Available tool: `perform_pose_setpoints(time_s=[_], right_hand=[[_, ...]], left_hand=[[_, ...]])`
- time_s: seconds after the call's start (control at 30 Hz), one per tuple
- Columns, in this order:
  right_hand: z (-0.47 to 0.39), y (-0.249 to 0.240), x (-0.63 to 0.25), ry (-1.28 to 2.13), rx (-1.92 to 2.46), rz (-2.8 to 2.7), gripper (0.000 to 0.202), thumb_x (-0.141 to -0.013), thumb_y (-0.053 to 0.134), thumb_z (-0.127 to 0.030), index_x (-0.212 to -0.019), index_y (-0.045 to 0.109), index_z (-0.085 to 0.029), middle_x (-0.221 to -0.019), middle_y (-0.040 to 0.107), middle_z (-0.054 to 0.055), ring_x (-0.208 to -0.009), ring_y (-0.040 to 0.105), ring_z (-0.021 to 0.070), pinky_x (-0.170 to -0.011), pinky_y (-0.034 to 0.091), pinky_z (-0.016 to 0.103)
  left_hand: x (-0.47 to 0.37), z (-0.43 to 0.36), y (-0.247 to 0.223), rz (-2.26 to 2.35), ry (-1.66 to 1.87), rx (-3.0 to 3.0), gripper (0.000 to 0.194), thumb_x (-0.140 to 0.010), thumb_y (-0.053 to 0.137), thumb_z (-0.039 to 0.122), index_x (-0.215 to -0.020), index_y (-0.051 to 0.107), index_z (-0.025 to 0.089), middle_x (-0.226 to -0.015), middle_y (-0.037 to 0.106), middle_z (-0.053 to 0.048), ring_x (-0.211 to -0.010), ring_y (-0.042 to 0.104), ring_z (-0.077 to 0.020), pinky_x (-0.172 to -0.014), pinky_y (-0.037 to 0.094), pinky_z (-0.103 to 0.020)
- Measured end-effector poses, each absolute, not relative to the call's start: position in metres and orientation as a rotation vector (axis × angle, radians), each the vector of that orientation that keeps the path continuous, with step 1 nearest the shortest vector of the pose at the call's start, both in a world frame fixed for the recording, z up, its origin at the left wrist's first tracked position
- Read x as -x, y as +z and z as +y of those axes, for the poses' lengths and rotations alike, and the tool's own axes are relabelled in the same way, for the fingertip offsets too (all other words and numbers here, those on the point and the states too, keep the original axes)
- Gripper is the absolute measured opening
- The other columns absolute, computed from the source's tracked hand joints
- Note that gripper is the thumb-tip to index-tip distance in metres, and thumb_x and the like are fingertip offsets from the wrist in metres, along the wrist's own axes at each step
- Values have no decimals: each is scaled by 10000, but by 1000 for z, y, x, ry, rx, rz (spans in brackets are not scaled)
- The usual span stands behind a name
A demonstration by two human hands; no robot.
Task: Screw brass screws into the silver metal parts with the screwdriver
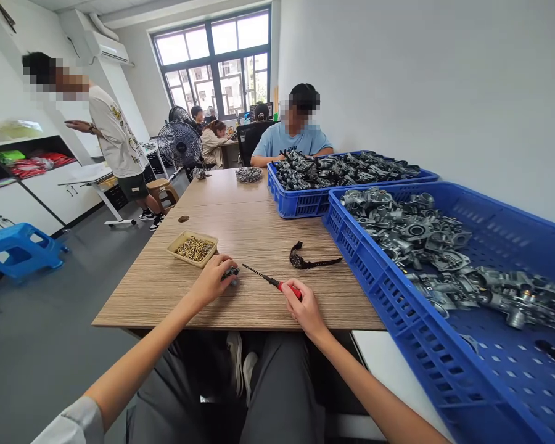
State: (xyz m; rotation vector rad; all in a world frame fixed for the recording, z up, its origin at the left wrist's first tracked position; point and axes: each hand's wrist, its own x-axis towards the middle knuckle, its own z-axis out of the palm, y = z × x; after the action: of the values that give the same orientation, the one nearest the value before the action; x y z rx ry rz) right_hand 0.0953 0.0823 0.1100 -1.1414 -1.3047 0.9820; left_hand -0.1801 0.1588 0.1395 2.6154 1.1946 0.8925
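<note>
My right hand (pixel 304 306) is closed around the red handle of a screwdriver (pixel 277 283), whose dark shaft points left across the table. My left hand (pixel 216 276) has its fingers curled over a small grey metal part (pixel 231 273) on the wooden table, close to the screwdriver's tip. The fingers hide much of that part. Just beyond the left hand is a beige tray (pixel 171 248) of small brass-coloured pieces. A black wristwatch (pixel 300 259) lies with its strap spread out, beyond the right hand.
Blue crates stand on the right: the near crate (pixel 374 280) holds metal castings (pixel 416 231), the far crate (pixel 296 203) darker parts. A pile of small parts (pixel 248 174) lies at the table's far end, by a seated person (pixel 291 139). Another person (pixel 115 135) stands left.
</note>
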Motion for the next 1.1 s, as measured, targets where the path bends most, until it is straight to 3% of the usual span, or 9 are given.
perform_pose_setpoints(time_s=[0.23, 0.47, 0.87, 1.1], right_hand=[[80, 115, -96, 1115, 1106, -1305, 424, -900, 648, -634, -799, 500, -250, -450, 344, -116, -368, 272, 84, -382, 182, 248], [77, 118, -94, 1138, 1129, -1341, 377, -905, 672, -588, -852, 520, -247, -456, 360, -117, -377, 263, 84, -397, 195, 255], [79, 111, -91, 1142, 1179, -1382, 304, -939, 655, -535, -934, 545, -252, -453, 382, -112, -391, 284, 96, -408, 213, 255], [80, 111, -92, 1141, 1187, -1393, 299, -954, 653, -525, -928, 575, -238, -443, 402, -104, -384, 288, 86, -403, 206, 251]], left_hand=[[171, 145, 104, 1373, 1267, -2280, 457, -943, 629, 235, -1384, 509, 229, -1374, 583, -123, -1322, 541, -273, -1161, 429, -481], [177, 149, 91, 1351, 1283, -2016, 598, -909, 696, 367, -1437, 480, 187, -1355, 635, -137, -1238, 622, -259, -1094, 489, -430], [182, 150, 93, 1196, 1281, -2042, 436, -922, 642, 245, -1352, 584, 202, -1306, 670, -107, -1229, 627, -256, -1104, 484, -414], [181, 149, 93, 1225, 1246, -2034, 451, -923, 634, 233, -1369, 571, 208, -1298, 642, -115, -1219, 621, -262, -1106, 485, -423]])
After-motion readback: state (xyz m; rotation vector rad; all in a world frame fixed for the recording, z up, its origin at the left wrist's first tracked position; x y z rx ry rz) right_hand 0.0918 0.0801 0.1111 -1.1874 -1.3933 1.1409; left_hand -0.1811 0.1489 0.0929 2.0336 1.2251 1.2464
